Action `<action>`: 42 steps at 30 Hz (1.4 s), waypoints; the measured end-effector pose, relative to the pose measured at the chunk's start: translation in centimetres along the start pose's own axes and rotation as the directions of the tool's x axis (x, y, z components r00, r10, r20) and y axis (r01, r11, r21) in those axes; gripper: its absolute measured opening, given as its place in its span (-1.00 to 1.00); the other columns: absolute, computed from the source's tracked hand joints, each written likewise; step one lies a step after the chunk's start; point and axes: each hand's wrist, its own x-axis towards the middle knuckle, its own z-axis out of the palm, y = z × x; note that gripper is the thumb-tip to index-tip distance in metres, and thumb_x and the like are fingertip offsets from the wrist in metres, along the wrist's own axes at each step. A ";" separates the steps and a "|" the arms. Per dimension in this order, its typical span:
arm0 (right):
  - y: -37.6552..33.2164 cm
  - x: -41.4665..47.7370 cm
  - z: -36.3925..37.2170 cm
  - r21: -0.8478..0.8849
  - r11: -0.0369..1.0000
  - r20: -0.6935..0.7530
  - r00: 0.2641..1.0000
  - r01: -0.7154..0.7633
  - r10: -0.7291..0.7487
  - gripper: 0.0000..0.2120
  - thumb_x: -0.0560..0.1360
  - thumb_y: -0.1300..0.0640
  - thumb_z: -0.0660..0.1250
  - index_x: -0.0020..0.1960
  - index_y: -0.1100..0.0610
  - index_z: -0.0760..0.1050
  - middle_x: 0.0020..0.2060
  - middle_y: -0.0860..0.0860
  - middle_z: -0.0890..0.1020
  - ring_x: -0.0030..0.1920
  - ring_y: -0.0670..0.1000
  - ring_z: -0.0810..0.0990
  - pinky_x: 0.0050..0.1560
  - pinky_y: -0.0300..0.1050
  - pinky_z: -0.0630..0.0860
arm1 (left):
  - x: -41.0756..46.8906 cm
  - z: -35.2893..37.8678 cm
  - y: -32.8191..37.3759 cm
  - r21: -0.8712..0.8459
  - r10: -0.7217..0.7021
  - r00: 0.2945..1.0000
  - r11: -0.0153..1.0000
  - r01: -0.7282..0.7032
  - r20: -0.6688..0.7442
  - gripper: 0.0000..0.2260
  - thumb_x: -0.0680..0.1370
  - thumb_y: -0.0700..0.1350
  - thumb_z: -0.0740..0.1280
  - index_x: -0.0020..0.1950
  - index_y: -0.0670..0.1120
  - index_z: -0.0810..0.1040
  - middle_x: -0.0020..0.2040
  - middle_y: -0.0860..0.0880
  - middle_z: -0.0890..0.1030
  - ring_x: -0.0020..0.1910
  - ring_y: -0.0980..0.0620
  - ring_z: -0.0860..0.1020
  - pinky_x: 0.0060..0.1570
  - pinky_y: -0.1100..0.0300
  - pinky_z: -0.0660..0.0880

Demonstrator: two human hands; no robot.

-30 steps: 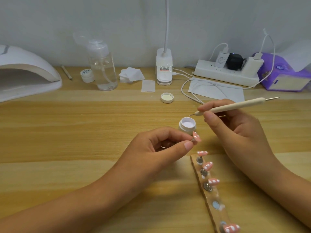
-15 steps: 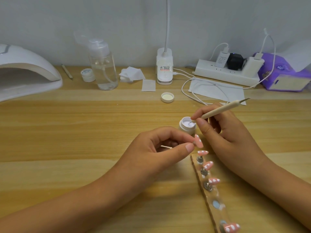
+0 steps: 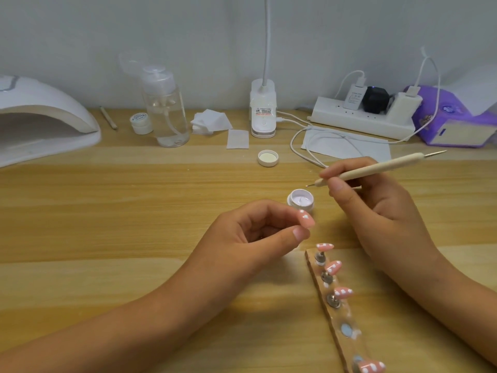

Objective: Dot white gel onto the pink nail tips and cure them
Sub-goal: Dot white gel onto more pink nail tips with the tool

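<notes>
At the far left the white curing lamp is cut off by the frame edge, its arched mouth facing the wide bare stretch of wooden table that lies open in front of it. Behind that, near the wall, stand a small closed jar, a clear pump bottle and a loose stack of white wipes, then a clip lamp base whose neck runs out of the top of the frame. A loose white lid lies alone on the table. The left hand pinches one pink nail tip between thumb and forefinger; it carries what look like two white dots, though they are small. Just beyond it sits the open white gel pot. The right hand grips a wooden dotting tool, its point hovering just above and to the right of the pot. Below the hands, a wooden strip holder carries more dotted pink tips and runs off the bottom edge. A power strip and a purple tissue pack crowd the far right.
</notes>
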 end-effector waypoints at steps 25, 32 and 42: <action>-0.7 -0.3 -0.5 0.686 0.681 0.222 0.965 -0.255 0.138 -0.99 0.38 0.16 0.35 -0.20 0.10 0.54 -0.35 0.04 0.54 -0.33 -0.08 0.55 -0.17 -0.04 0.64 | 0.0 -0.1 -0.1 0.050 0.012 1.000 0.999 -0.012 0.003 -0.90 0.42 -0.09 0.41 -0.13 0.08 0.68 -0.16 0.09 0.68 -0.11 0.17 0.60 -0.04 0.40 0.48; -0.8 -0.5 -0.4 0.664 0.705 0.236 0.964 -0.250 0.120 -0.95 0.39 0.16 0.37 -0.18 0.10 0.60 -0.33 0.05 0.57 -0.30 -0.09 0.59 -0.17 -0.05 0.64 | 0.0 -0.2 -0.2 0.068 0.011 1.000 0.998 -0.012 0.007 -0.90 0.43 -0.08 0.41 -0.13 0.12 0.68 -0.13 0.05 0.69 -0.09 0.15 0.59 -0.02 0.36 0.49; -0.8 -0.3 -0.5 0.662 0.701 0.243 0.961 -0.264 0.132 -0.98 0.41 0.16 0.36 -0.19 0.08 0.57 -0.31 0.04 0.57 -0.30 -0.08 0.59 -0.17 -0.04 0.64 | 0.0 -0.1 -0.2 0.083 0.017 1.000 0.996 -0.019 0.024 -0.90 0.44 -0.09 0.41 -0.13 0.11 0.67 0.00 -0.04 0.70 -0.06 0.11 0.59 0.00 0.31 0.49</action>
